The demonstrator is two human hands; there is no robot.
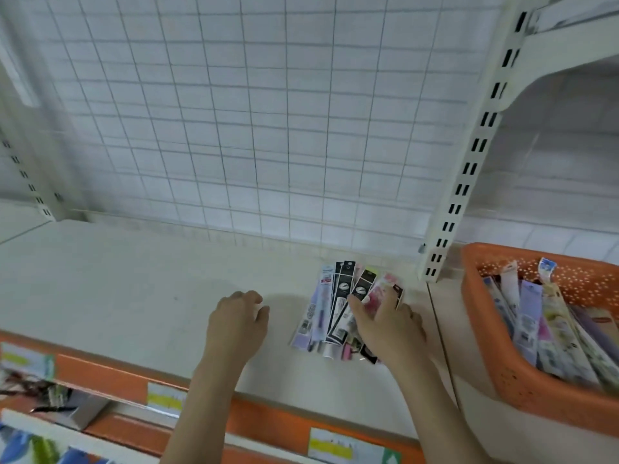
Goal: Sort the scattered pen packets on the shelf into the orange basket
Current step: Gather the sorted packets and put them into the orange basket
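A fanned bunch of pen packets [331, 306], black, lilac and pink, lies on the cream shelf [117, 289] near its right end. My right hand [385, 326] lies on top of the bunch, fingers spread and curled around the packets on the right side. My left hand [237, 323] hovers just left of the bunch with its fingers curled in and nothing held. The orange basket [495, 356] stands to the right on the neighbouring shelf and holds several packets standing on end.
A white wire grid [251, 128] backs the shelf. A slotted upright post [469, 169] stands between the bunch and the basket. An orange price rail with labels [167, 395] runs along the shelf's front edge, with goods on a lower shelf at bottom left.
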